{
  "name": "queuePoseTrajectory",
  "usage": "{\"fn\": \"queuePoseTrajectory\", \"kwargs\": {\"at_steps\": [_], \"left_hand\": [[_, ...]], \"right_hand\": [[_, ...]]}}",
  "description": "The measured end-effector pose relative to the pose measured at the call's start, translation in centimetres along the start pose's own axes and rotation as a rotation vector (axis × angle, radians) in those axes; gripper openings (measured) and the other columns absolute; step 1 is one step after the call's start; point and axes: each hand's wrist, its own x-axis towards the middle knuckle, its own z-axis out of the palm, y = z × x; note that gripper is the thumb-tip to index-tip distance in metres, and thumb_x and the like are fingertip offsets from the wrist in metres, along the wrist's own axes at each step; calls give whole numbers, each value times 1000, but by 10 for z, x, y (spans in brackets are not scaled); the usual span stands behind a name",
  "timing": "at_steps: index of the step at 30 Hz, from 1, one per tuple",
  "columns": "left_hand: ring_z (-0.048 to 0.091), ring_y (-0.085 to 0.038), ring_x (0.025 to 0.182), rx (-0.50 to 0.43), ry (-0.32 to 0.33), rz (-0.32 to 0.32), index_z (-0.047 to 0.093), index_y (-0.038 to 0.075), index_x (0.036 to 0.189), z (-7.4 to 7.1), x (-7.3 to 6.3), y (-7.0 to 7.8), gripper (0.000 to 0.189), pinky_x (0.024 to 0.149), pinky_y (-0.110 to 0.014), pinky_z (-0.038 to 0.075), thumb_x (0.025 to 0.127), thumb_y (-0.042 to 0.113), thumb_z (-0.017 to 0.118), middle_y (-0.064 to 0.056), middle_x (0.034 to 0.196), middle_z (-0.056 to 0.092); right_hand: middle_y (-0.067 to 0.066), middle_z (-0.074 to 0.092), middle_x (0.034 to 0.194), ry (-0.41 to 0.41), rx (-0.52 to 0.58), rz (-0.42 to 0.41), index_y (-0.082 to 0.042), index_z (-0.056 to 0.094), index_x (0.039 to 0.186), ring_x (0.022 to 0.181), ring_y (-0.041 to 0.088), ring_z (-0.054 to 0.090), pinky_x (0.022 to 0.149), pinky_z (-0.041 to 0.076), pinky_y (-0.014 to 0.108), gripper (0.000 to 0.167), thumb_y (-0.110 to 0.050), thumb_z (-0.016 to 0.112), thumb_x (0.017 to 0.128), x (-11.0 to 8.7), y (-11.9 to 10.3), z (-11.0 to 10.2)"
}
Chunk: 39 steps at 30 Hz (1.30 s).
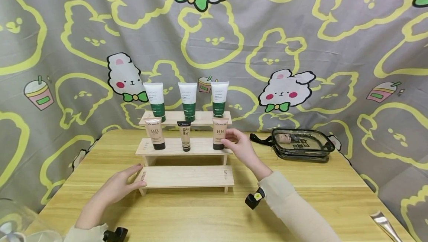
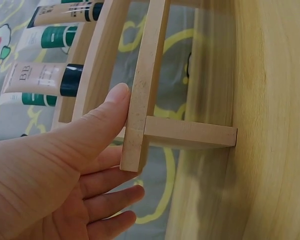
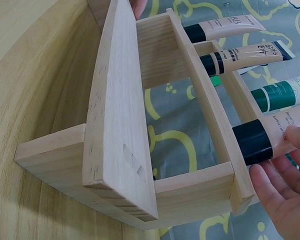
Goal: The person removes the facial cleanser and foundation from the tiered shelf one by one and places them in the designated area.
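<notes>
A three-step wooden display stand (image 1: 187,177) stands on the table. My right hand (image 1: 245,150) holds a beige BB cream tube (image 1: 219,130) at the right end of the middle step, thumb on its front and fingers behind. The tube stands upright on its black cap (image 3: 252,142). At the left end of the lowest step, my left hand (image 1: 115,187) grips the board's edge, its thumb (image 2: 115,97) against the wood. Another BB cream tube (image 1: 155,133) and a smaller black-topped beige tube (image 1: 185,135) share the middle step. White-and-green tubes (image 1: 188,101) line the top step.
A clear zip pouch (image 1: 302,144) with black trim lies right of the stand, a tube (image 1: 284,138) inside. A shiny metallic item (image 1: 384,225) is at the right front edge, and a transparent object (image 1: 23,221) at the left front. A patterned curtain (image 1: 220,41) hangs behind.
</notes>
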Motion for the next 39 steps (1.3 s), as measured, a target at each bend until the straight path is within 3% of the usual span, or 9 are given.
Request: {"fn": "queuePoseTrajectory", "kwargs": {"at_steps": [5, 10, 22, 30, 39], "left_hand": [[43, -47, 115, -4, 4, 8, 48, -8, 128, -2, -3, 2, 68, 94, -60, 34, 82, 39, 66, -28, 130, 44], [44, -47, 114, -9, 1, 12, 49, -9, 127, -2, -5, 2, 65, 94, -59, 35, 83, 37, 67, -29, 128, 46], [45, -46, 114, -5, 1, 1, 50, -8, 126, -2, -8, 5, 63, 92, -59, 37, 83, 35, 67, -28, 128, 47], [46, -46, 113, -5, 5, 4, 51, -8, 124, -2, -9, 4, 62, 92, -58, 37, 81, 33, 68, -28, 127, 48], [46, -46, 113, -13, -1, -4, 51, -8, 125, -1, -8, 2, 62, 92, -58, 37, 82, 34, 68, -28, 127, 48]], "right_hand": [[20, 61, 99, 3, 3, 19, 10, 57, 105, 92, 31, 59, 78, 53, 31, 23, 1, 63, 85, -2, -6, 0], [16, 62, 98, 5, -16, 17, 6, 59, 106, 89, 26, 59, 77, 52, 31, 23, -4, 65, 86, -1, 5, -3], [16, 62, 93, 43, 19, 22, 7, 58, 103, 79, 16, 61, 71, 55, 32, 21, -3, 64, 86, -24, 6, -35], [17, 61, 91, 40, 13, 101, 11, 56, 103, 76, 13, 62, 69, 56, 36, 23, -2, 63, 86, -48, 17, -60], [13, 61, 86, 12, -3, 252, 16, 52, 104, 73, 15, 60, 68, 56, 40, 25, 1, 61, 86, -72, 47, -76]]}}
